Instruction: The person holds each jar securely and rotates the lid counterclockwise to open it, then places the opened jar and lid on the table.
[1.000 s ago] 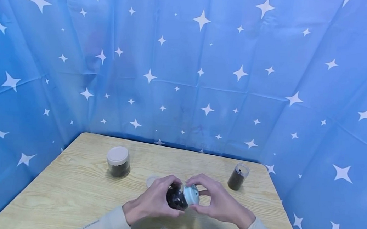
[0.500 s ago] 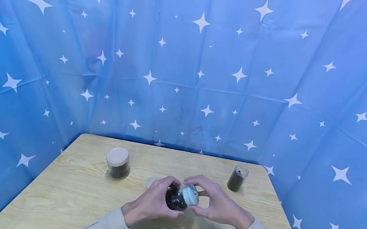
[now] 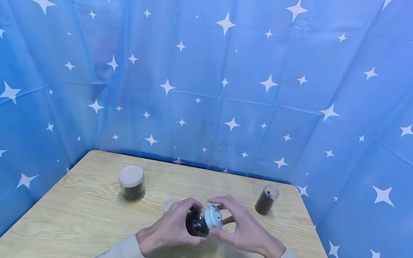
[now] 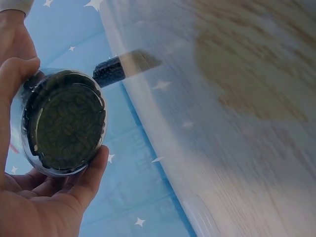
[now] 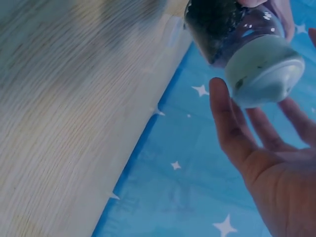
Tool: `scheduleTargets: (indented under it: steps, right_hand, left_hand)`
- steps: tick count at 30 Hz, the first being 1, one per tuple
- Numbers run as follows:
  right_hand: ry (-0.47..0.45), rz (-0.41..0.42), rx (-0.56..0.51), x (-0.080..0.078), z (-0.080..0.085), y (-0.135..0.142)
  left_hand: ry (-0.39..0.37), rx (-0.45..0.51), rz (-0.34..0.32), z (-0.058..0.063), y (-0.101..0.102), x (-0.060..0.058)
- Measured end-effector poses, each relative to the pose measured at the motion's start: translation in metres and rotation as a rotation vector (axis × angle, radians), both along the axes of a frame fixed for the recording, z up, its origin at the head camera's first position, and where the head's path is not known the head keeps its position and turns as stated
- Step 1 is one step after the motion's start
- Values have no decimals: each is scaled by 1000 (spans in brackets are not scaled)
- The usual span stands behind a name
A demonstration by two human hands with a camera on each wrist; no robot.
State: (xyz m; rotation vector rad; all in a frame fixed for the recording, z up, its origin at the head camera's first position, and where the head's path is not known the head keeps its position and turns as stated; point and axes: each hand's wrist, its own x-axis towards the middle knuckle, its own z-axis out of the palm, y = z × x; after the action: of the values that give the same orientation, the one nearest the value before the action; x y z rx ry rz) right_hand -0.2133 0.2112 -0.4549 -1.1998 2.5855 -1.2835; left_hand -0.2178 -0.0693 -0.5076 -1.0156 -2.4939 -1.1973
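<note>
My left hand (image 3: 174,224) grips a clear round jar (image 3: 197,222) with dark, seed-like pieces inside, thumb and fingers round its body. The jar is tilted, its pale blue lid (image 3: 213,216) turned towards the right. Around that lid curve the thumb and fingers of my right hand (image 3: 244,227), the thumb at its near edge and the index finger just above its far edge. From the left wrist, the jar's base (image 4: 69,123) shows the dark pieces pressed against it. The right wrist view has the lid (image 5: 266,71) between thumb and fingers.
A wide jar with a pinkish-white lid (image 3: 131,175) stands at the back left of the wooden table (image 3: 78,212). At the back right is a small clear container (image 3: 266,200) with dark contents. A pale translucent disc (image 3: 168,204) lies behind my left hand. A starry blue curtain (image 3: 209,85) surrounds the table.
The right hand's index finger has lifted slightly off the lid's far edge, and its thumb has shifted a little onto the near side. The left hand and jar stay nearly still.
</note>
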Motion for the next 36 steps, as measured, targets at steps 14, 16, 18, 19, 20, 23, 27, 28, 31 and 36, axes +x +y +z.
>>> scheduleTargets:
  steps: [14,16,18,19,20,23,27,28,31,36]
  right_hand:
    - [-156,-269,41,9,10,-13]
    - [-168,-287,52,8,11,-14]
    - [-178,-294,60,8,12,-15]
    - [-179,-295,63,8,11,-15]
    - [-179,-292,63,9,11,-16]
    - [-178,-282,58,9,9,-17]
    - [-175,-274,57,9,8,-18]
    - [-173,-275,60,9,7,-19]
    - [-169,-278,63,9,7,-19]
    - [-165,-280,60,10,6,-19]
  left_hand:
    - [-25,6,23,2,2,0]
    - [-32,2,24,2,2,0]
    - [-34,-1,25,2,2,0]
    - [-35,-1,24,2,2,0]
    - [-32,-1,23,2,2,0]
    - [-33,2,19,2,2,0]
    - [-26,13,8,1,2,0]
    - [-21,15,5,0,2,0]
    - [-4,20,0,-1,3,0]
    - [-7,22,2,-1,3,0]
